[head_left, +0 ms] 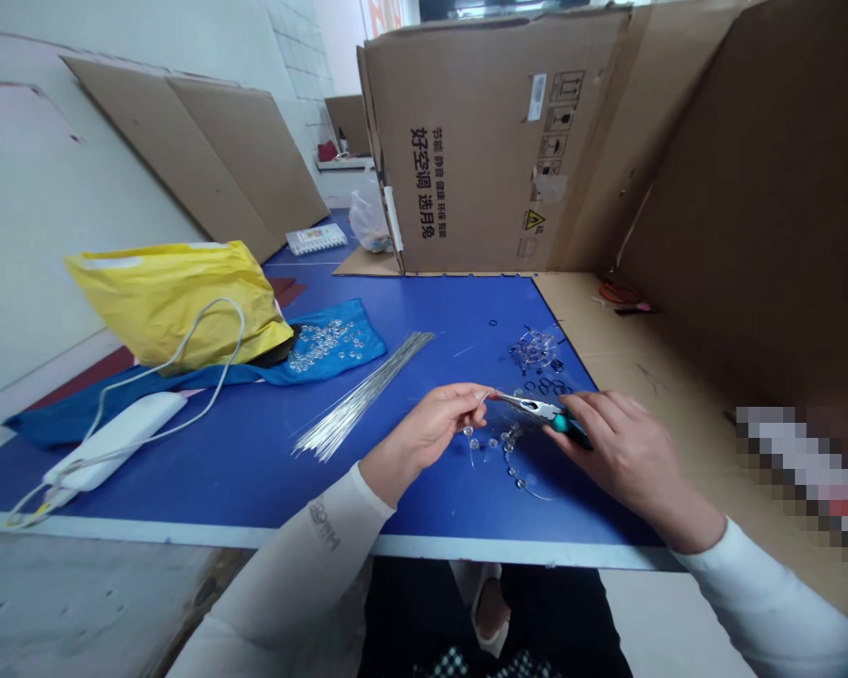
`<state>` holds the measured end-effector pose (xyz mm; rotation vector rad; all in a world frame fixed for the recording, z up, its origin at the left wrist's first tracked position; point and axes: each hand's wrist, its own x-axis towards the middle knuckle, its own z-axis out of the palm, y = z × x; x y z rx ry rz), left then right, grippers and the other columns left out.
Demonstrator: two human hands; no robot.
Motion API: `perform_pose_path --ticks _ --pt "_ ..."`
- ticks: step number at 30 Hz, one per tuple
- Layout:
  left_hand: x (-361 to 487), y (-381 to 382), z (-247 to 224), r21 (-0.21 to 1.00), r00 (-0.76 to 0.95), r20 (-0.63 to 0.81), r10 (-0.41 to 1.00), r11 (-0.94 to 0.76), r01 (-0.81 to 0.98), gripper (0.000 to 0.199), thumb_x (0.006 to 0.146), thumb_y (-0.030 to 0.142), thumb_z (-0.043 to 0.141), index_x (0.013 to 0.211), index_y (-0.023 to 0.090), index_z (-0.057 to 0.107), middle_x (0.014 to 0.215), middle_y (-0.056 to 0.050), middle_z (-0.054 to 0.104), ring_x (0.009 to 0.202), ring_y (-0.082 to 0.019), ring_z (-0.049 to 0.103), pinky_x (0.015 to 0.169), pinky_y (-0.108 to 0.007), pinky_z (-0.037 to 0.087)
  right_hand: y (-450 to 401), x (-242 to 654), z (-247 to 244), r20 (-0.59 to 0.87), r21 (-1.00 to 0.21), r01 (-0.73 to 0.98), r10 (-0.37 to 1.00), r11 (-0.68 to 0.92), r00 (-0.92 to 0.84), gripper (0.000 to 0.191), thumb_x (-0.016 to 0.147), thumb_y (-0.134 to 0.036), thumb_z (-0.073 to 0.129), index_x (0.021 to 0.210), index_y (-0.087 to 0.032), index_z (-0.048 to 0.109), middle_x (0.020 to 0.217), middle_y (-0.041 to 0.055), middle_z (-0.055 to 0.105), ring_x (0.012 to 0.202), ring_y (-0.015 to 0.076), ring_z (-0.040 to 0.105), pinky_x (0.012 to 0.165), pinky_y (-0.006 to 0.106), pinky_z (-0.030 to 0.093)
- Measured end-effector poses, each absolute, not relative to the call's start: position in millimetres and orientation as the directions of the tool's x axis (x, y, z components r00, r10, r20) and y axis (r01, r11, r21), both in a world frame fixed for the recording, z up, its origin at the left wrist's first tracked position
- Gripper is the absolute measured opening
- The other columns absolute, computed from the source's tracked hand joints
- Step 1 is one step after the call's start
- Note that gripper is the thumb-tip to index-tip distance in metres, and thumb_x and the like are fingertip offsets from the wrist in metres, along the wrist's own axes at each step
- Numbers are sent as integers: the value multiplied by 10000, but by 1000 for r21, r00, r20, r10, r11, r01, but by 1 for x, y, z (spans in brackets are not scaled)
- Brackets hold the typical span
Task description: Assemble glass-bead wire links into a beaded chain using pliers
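Note:
My right hand (618, 447) is closed around the dark green handles of a pair of long-nose pliers (537, 407). The pliers' tip points left and meets the fingertips of my left hand (442, 424). Those fingers pinch a thin wire strung with clear beads (468, 431), which hangs just below them. Another curved wire with clear beads (514, 468) lies beneath the pliers. Beyond my right hand are a tangled heap of beaded wire (535, 350) and several small dark rings (552, 386). A bundle of straight silvery wires (367, 395) lies left of my left hand.
Loose clear beads (325, 344) lie on a blue cloth (364, 330) beside a yellow bag (184, 297). A white power strip (123, 438) with its cord lies at the left. A large cardboard box (481, 141) stands behind the blue table (424, 301); orange-handled scissors (618, 293) lie at right.

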<state>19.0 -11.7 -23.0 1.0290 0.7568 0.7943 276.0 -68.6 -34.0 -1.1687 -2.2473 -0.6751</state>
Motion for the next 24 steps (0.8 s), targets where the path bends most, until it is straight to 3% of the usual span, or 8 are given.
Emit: perform_pose_path --ticks 10,24 --pt "19 -13 -24 933 502 -197 842 318 -167 265 840 206 666 1083 122 731 691 0 574 653 -107 502 647 -278 325 -70 276 -33 624 249 839 582 484 -521 259 960 -346 626 1118 -143 653 965 126 740 825 248 632 720 366 434" --pt "19 -11 -21 950 455 -181 872 274 -148 151 808 224 714 933 151 753 717 5 585 680 -111 508 712 -288 371 -72 275 -34 627 249 834 574 492 -526 298 946 -362 647 1120 -120 648 971 125 735 841 252 633 739 371 443"
